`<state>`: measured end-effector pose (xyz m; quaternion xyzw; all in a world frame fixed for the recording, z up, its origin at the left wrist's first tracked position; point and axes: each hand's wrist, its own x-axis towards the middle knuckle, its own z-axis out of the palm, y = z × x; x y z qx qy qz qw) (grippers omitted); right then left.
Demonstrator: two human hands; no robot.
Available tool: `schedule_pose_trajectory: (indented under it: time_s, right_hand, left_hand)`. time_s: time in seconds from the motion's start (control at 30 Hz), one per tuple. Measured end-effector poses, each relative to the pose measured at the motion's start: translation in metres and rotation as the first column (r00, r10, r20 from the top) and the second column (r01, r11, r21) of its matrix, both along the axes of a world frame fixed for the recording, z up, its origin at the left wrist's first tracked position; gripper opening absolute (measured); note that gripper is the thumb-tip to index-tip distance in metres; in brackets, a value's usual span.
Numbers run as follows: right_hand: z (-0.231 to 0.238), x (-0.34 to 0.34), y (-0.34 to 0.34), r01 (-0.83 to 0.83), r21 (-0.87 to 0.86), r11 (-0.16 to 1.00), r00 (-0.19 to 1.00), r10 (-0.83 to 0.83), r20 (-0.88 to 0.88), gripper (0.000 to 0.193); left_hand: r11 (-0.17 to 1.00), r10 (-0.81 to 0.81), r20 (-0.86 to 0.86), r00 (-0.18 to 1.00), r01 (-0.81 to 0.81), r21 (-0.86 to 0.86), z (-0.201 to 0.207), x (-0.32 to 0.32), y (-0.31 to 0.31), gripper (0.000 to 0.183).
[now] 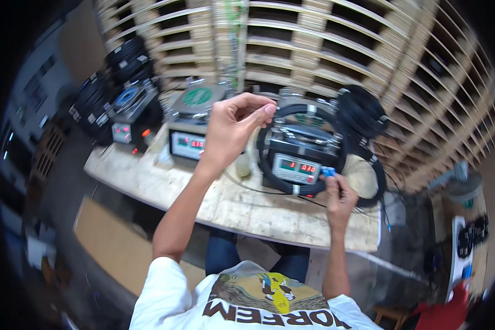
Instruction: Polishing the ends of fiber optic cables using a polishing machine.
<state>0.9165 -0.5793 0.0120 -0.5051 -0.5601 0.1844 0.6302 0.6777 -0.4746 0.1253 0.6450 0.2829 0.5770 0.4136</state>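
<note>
My left hand (237,124) is raised over the bench, its thumb and fingertips pinched together left of a coil of black cable (264,157). Whatever lies between those fingertips is too small to make out. Lower and to the right, my right hand (342,201) grips a small blue connector (328,171) between thumb and fingers. The connector is beside the lower right corner of a machine's control panel (297,169) with red lit digits. Around this machine hangs the cable coil, bound with white bands. A thin dark cable end (250,190) curves across the bench below the panel.
Two similar machines with lit panels, one green-topped (197,96) and one blue-topped (127,98), stand left on the wooden bench (225,212). Black coils are piled at far left (93,104) and right (363,113). Stacked wooden pallets (313,38) rise behind. A small jar (243,166) stands between machines.
</note>
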Motion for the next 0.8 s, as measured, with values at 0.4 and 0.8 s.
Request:
schedule_pose_trajectory:
  time_s: [0.4, 0.8]
  right_hand:
    - [0.027, 0.007, 0.023, -0.029, -0.001, 1.0, 0.994, 0.029, 0.11, 0.025]
    - [0.033, 0.004, 0.048, -0.023, -0.042, 0.999, 0.992, 0.028, 0.125, 0.023]
  left_hand:
    - [0.595, 0.712, -0.417, 0.564, -0.801, -0.068, -0.232, -0.361, 0.148, 0.019]
    - [0.658, 0.515, -0.718, 0.467, -0.753, -0.018, -0.298, -0.381, 0.193, 0.035]
